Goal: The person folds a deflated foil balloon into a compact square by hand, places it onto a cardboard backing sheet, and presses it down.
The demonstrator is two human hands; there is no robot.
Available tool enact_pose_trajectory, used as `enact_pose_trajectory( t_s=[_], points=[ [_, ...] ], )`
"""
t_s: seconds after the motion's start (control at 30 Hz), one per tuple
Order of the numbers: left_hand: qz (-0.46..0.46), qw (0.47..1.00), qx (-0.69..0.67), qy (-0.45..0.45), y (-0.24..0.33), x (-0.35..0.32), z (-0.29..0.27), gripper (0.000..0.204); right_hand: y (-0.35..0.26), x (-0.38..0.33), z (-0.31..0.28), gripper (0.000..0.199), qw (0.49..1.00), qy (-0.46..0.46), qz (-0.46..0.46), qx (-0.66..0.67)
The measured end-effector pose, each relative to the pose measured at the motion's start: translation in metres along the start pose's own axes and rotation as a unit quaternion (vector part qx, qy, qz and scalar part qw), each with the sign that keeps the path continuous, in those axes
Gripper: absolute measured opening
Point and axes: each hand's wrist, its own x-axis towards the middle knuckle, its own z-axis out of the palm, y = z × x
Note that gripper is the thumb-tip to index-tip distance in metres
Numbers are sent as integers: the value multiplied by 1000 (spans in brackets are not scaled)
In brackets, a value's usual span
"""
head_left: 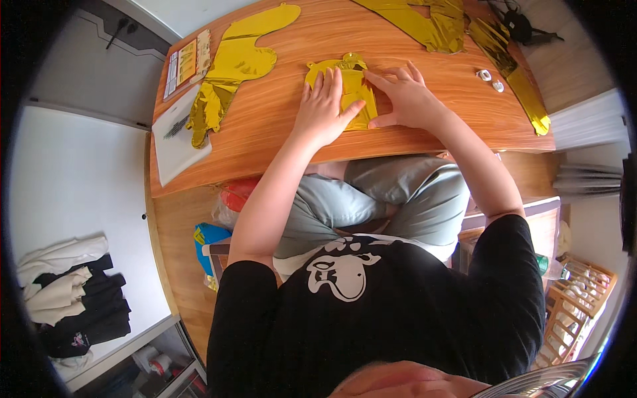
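A gold foil balloon [353, 96], flat and folded into a rough rectangle, lies near the front edge of the wooden table. My left hand [323, 109] rests flat over its left part, fingers stretched out and pointing away from me. At its right edge is my right hand [410, 99], fingers spread, with the thumb and a fingertip at the foil's side. Neither hand grips anything. Small round tabs stick out at the foil's far end; the part under my left palm is hidden.
Another flat gold foil balloon [244, 54] lies to the left, partly over a clear plastic bag [174, 142]. Beside it is a printed card [188, 65]. More gold foil [431, 25] lies at the far right, near two small white objects [490, 79] and a black item [517, 25].
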Motion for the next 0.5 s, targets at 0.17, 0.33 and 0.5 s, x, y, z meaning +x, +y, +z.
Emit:
enact_pose_trajectory(
  t_s=[0.17,0.33,0.5],
  points=[
    [15,993,-112,-36,-10,-2,-25,90,-1,-1,-2,121,1000,-18,8,-4],
    [82,982,-29,-166,-44,-12,-67,100,0,-3,1,123,999,-19,11,23],
    [109,979,76,-157,-61,-19,-72,107,-4,-5,-1,123,999,-17,16,23]
  ],
)
